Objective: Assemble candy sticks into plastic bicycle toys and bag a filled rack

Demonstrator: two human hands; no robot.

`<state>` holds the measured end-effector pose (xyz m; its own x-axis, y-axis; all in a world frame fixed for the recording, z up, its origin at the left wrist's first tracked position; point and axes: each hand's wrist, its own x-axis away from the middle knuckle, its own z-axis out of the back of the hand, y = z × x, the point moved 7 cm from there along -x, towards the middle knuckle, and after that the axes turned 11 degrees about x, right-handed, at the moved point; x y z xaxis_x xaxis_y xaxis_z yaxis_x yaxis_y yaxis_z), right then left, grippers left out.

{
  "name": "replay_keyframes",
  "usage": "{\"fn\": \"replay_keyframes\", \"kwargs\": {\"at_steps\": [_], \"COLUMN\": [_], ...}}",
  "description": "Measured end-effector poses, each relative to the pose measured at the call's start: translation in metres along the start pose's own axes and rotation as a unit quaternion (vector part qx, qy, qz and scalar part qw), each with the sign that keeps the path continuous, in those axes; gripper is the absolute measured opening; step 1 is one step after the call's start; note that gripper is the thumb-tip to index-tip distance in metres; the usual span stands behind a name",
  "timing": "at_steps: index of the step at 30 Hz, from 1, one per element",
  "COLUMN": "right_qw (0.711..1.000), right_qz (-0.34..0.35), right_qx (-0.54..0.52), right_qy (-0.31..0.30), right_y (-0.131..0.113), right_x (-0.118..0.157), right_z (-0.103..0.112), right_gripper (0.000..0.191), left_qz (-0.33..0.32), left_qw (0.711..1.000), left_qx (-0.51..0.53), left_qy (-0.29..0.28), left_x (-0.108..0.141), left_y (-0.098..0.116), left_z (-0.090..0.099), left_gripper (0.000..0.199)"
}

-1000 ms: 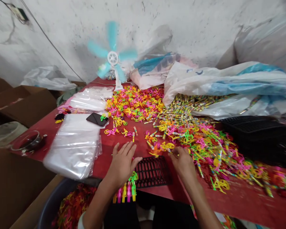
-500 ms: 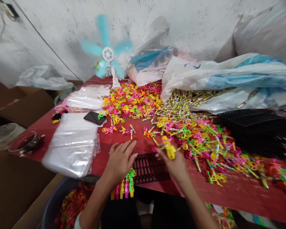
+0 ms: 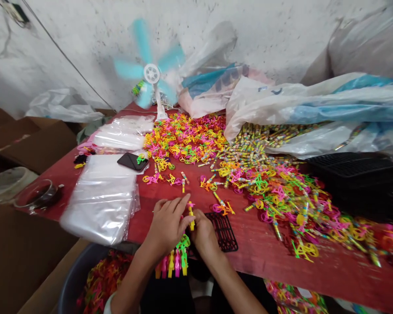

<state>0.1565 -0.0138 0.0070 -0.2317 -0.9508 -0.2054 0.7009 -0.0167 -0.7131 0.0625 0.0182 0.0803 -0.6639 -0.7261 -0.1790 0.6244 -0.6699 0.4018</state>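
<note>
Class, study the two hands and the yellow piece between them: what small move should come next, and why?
Probably lower the yellow piece towards the black rack, just right of the coloured row. The left hand and right hand closely flank it, and the rack's visible slots look unfilled.

Spinning fan, dark phone, glass bowl

Yellow piece in right hand

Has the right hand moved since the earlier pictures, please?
Yes, the right hand has moved left, from the black rack's right edge to over its left part.
</note>
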Motion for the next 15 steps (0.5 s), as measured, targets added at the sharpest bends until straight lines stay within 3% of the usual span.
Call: {"fn": "replay_keyframes", "kwargs": {"at_steps": [4,9,13,15], "right_qw": [0.998,0.999,0.987,0.971], "right_qz": [0.023,0.019,-0.052,-0.103], "right_qx": [0.053,-0.020,-0.130,-0.193], "right_qy": [-0.029,-0.040,-0.078,-0.100], "right_y": [-0.004,0.000,0.019,0.029], "right_x": [0.000,-0.004,-0.008,-0.008], "right_z": [-0.005,-0.001,-0.003,-0.007], "right_gripper": [0.026,0.019,0.007,0.011], "left_qz": [-0.001,-0.009,-0.007,-0.005], "left_qw": [1.000,1.000,1.000,1.000], "left_qx": [0.002,0.017,0.024,0.019], "left_qy": [-0.007,-0.003,-0.005,-0.001], "left_x": [-0.002,0.000,0.003,0.003], "left_y": [0.004,0.004,0.000,-0.001], "left_z": [0.002,0.005,0.003,0.002], "left_gripper": [0.045,0.046,0.051,0.045]}}
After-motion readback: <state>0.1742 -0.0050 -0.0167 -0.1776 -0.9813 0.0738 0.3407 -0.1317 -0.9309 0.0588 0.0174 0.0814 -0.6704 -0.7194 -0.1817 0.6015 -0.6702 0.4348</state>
